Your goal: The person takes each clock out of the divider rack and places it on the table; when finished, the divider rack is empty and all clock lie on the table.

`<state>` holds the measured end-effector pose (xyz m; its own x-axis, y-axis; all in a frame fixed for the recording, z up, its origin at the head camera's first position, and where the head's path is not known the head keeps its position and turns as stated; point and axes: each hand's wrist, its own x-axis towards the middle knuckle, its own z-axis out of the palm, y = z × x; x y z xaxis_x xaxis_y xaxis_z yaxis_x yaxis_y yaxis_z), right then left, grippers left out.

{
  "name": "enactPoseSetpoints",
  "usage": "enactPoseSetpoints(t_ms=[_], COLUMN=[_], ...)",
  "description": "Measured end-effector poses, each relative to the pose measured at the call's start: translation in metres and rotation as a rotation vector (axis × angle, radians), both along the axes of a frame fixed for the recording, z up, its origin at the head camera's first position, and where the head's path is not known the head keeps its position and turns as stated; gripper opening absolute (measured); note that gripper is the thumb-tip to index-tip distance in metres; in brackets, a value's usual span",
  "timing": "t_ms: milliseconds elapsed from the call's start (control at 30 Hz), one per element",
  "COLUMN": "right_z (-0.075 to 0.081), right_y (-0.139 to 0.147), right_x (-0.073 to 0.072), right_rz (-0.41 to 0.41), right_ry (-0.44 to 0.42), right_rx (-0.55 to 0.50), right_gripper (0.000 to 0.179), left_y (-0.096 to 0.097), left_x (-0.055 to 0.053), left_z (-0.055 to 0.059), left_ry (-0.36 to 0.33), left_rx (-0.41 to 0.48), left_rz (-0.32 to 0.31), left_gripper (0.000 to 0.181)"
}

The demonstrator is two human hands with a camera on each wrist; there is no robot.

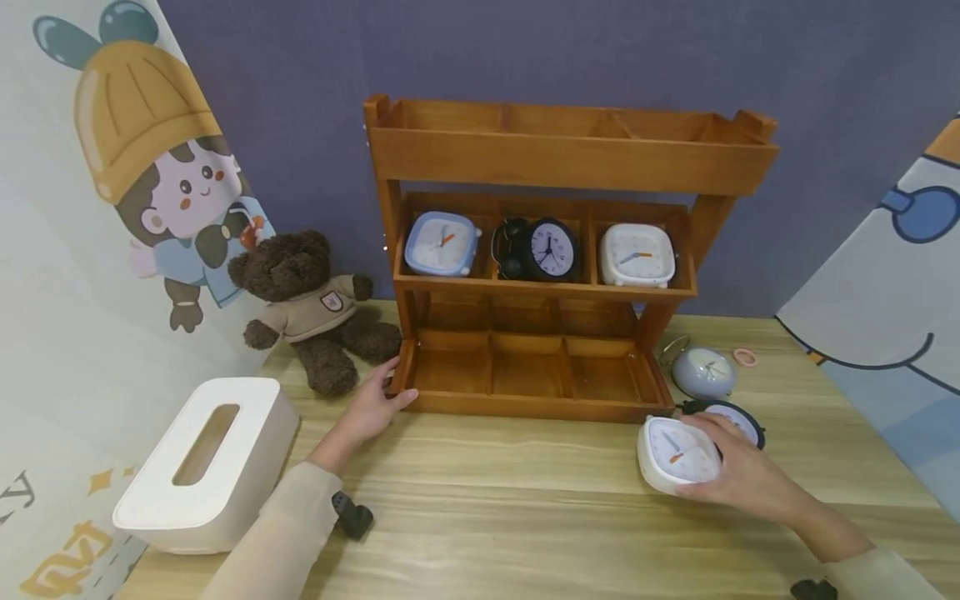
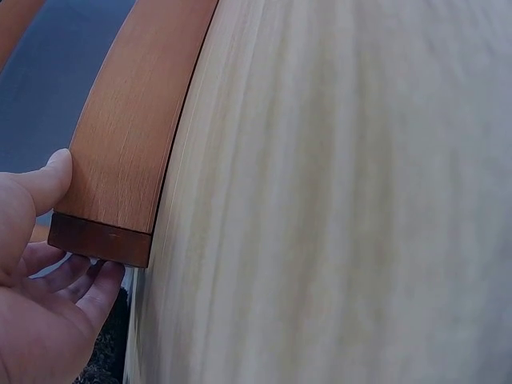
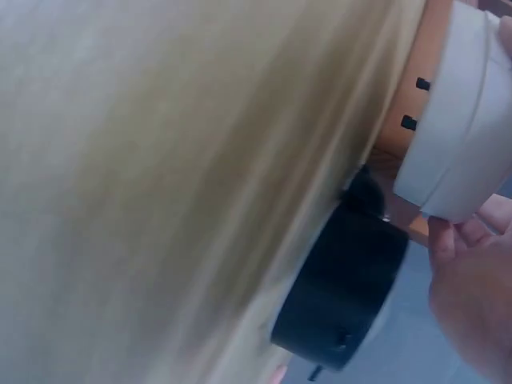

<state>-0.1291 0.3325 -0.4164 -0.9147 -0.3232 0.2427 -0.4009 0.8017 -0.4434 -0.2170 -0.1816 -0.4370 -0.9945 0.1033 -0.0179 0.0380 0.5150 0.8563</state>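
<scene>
Plenty of room up the middle: a broad lane of surface (image 1: 495, 500) runs between left hand (image 1: 371, 408) and right hand (image 1: 750, 479), straight to the wooden rack (image 1: 573, 162)! The bottom compartments (image 1: 527, 371) gape open at the front; above, three clocks (image 1: 553, 248) fill the middle tier (image 1: 540, 289). Tight on the right, though: a dark-rimmed clock (image 1: 752, 427) crowds that hand; bear (image 1: 318, 310) and white box (image 1: 258, 492) hem in the left.

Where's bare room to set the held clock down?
Bare: three bottom compartments and the table before the rack, between left sleeve and right hand. Crowded: right of the rack, by grey clock and black clock.
</scene>
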Motion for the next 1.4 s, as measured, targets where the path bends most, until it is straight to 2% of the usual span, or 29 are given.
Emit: enactPoseSetpoints(t_ms=[133,300,700,933,1067,1233,1400], right_z=[-0.011,-0.016,-0.012,-0.007,0.012,0.050,0.090], right_y=[0.004,0.005,0.000,-0.001,-0.005,-0.014,-0.023], right_x=[-0.003,-0.008,-0.011,-0.013,-0.015,-0.028,-0.046], right_rz=[0.014,0.034,0.048,0.071,0.064,0.078,0.052], right_ry=[0.016,0.027,0.017,-0.024,-0.041,0.054,0.131], right_rx=[0.007,0.007,0.026,0.061,0.065,0.013,-0.029], right_gripper=[0.097,0.098,0.098,0.102,0.099,0.092,0.089], left_y=[0.000,0.000,0.000,0.001,0.002,0.001,0.001], left_x=[-0.001,-0.001,0.000,0.002,0.002,0.003,0.002], left_z=[0.000,0.000,0.000,0.002,0.002,0.003,0.001], left_ry=[0.000,-0.004,-0.005,-0.011,-0.008,-0.004,-0.019], left_rx=[-0.004,-0.007,0.005,0.007,0.002,0.016,0.021], left_rz=[-0.001,0.000,0.000,0.004,0.004,-0.001,0.003], left_gripper=[0.071,0.071,0.071,0.071,0.071,0.071,0.071])
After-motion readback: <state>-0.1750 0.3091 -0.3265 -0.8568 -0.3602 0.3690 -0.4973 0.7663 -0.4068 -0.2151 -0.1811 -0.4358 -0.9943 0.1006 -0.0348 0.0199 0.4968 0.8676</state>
